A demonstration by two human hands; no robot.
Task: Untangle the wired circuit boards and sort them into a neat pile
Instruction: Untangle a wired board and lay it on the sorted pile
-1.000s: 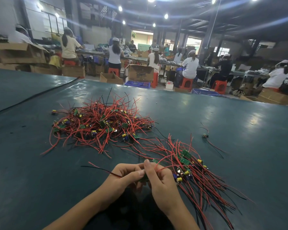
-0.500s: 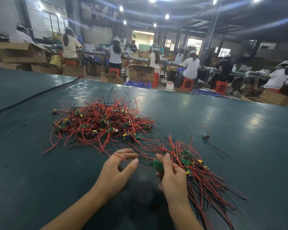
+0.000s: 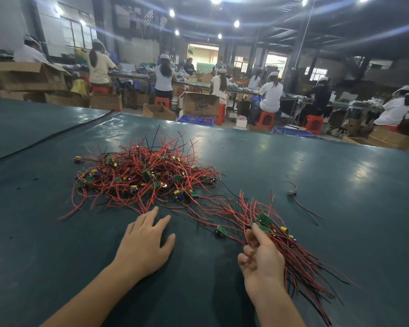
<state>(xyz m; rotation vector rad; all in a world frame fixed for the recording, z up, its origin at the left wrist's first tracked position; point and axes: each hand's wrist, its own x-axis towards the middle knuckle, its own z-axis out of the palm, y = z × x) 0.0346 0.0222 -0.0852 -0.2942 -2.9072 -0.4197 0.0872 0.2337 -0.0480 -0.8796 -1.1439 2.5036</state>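
A tangled heap of small green circuit boards with red and black wires (image 3: 147, 180) lies on the dark green table (image 3: 57, 244) ahead of me. To the right, a combed bundle of boards (image 3: 291, 246) rests with its wires trailing toward me. My left hand (image 3: 147, 241) is flat and spread, its fingertips just short of the heap's near edge, holding nothing. My right hand (image 3: 261, 258) sits against the bundle's left side with loosely curled fingers, one finger by a green board (image 3: 262, 227). One board (image 3: 221, 230) lies just left of the bundle.
A lone board with wires (image 3: 292, 192) sits apart at the right. A seam (image 3: 45, 138) crosses the table's left part. Beyond the far edge are cardboard boxes (image 3: 201, 105), red stools (image 3: 266, 119) and several seated workers.
Both hands pinched one board together a second ago. The right hand carried it to the bundle and let go. The left hand opened and moved forward toward the heap.
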